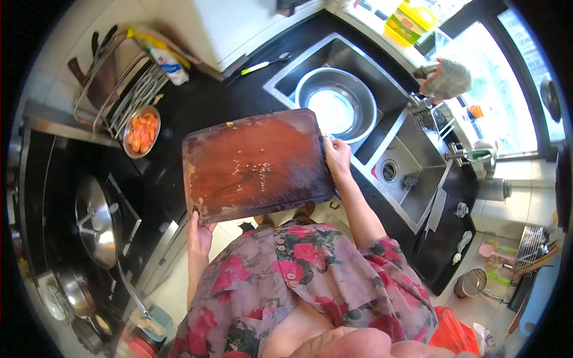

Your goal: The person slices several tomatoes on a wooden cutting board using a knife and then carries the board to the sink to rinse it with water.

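Observation:
A wooden cutting board (215, 156) with darkened edges is held up in front of me, over the counter's front edge. Small pale bits lie scattered on its middle. My left hand (201, 235) grips the lower left corner. On the right edge, my right hand (336, 154) is closed around the board, its palm side hidden. Just beyond that hand, a stainless steel basin (365, 100) stands in the larger sink bay. A metal bowl of orange cut pieces (142, 133) sits on the counter to the left.
A wok (103, 223) and other pans stand at the left on the stove. Cleavers stand in a wire rack (130, 80) at the upper left. A peeler or spoon with a green handle (255, 68) lies behind the sink. A knife (435, 209) rests by the smaller sink bay (416, 156).

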`<state>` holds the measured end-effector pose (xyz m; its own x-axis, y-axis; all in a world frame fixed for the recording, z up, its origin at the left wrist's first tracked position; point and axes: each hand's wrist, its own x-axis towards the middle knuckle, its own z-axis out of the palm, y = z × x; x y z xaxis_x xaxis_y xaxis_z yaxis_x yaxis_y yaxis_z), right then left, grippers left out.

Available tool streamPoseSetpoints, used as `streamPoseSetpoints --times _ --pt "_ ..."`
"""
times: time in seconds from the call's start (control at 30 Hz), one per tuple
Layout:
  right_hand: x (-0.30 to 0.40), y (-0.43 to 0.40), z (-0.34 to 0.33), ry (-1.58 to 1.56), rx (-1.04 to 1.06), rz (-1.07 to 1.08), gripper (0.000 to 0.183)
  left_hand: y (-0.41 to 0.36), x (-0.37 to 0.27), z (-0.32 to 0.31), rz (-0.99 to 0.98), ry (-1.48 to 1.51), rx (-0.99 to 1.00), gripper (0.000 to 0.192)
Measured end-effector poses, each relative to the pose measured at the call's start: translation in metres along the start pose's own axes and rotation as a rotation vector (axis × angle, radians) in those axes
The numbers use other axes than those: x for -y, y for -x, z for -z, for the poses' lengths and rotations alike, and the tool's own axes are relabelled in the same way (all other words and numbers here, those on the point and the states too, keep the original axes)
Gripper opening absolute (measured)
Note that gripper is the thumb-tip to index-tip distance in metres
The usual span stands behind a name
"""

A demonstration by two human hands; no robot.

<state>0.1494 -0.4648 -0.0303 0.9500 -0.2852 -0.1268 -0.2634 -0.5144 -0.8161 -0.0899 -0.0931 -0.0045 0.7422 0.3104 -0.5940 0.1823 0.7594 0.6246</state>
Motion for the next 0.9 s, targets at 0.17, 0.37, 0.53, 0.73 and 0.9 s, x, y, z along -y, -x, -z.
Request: streamPoseSetpoints --times 0.17,0.37,0.53,0.73,0.9 --pt "-0.048 -0.019 0.101 -0.448 -0.145 -0.100 0.039 -0.019 0.017 -0.111 0.026 -0.166 0.168 0.037" --pt "-0.124 -0.056 0.161 -0.570 -0.455 -0.201 0.036 -0.126 0.039 -0.279 0.153 -0.378 0.375 0.037" --pt "-0.153 -0.078 0.160 -0.543 -0.682 -0.222 0.038 -0.231 0.089 -0.373 0.248 -0.432 0.079 0.034" --pt "-0.151 -0.070 0.150 -0.331 -0.916 -0.212 0.041 -0.314 0.130 -0.391 0.372 -0.390 0.135 0.040" --pt "-0.151 -0.073 0.148 -0.239 -0.966 -0.251 0.041 -0.318 0.166 -0.414 0.349 -0.471 0.048 0.044"
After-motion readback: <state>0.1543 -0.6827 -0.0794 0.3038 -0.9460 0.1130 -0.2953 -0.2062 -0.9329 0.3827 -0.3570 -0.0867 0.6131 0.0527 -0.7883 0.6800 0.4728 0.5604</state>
